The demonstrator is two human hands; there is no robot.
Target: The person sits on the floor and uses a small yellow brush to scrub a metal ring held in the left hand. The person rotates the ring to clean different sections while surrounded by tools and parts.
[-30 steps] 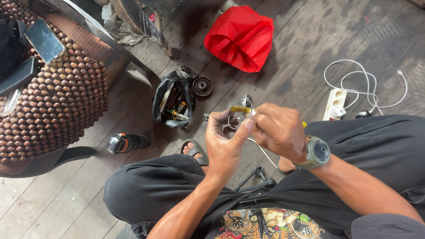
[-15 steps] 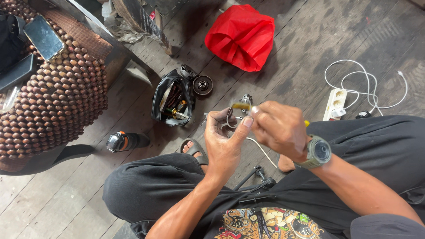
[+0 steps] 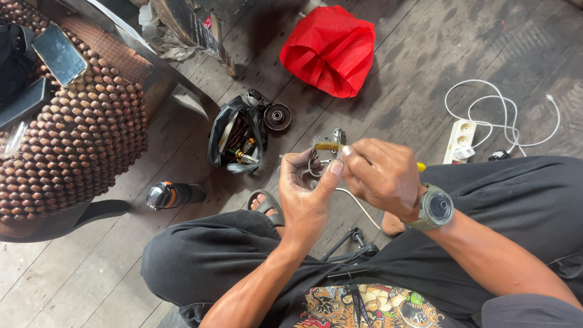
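Left hand (image 3: 306, 194) grip clenched around small metal part (image 3: 333, 141) — long axis upright, right hand (image 3: 379, 176) grip pinching yellow-handled tool (image 3: 328, 146) — lying crosswise, tip leftward

Seen from above, a seated person's left hand (image 3: 306, 197) and right hand (image 3: 382, 176) meet over a small metal part (image 3: 333, 143), pinching it between fingertips. On the wooden floor (image 3: 395, 79) beyond lie an open black tool pouch (image 3: 234, 136), a red bag (image 3: 331, 48) and, far right, a white power strip (image 3: 460, 138).
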